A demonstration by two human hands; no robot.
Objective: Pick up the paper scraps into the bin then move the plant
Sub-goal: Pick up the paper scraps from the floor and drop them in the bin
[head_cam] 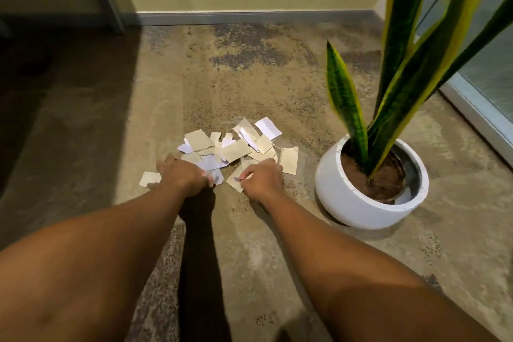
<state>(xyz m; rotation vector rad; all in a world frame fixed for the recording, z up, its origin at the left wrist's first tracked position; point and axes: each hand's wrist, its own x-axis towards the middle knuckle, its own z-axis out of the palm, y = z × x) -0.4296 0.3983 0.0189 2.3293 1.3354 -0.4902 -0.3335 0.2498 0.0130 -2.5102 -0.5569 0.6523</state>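
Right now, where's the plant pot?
In the head view, the white plant pot stands on the carpet at right, just right of the paper scraps and the right hand.

paper scraps [236,147]: about twenty (overlapping) | plant [369,175]: 1 | hands: 2

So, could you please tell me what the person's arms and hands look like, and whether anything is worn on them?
Both forearms are bare as far as the view shows, with no sleeves in sight. The left hand and right hand show no gloves, watch or bracelet; rings cannot be made out.
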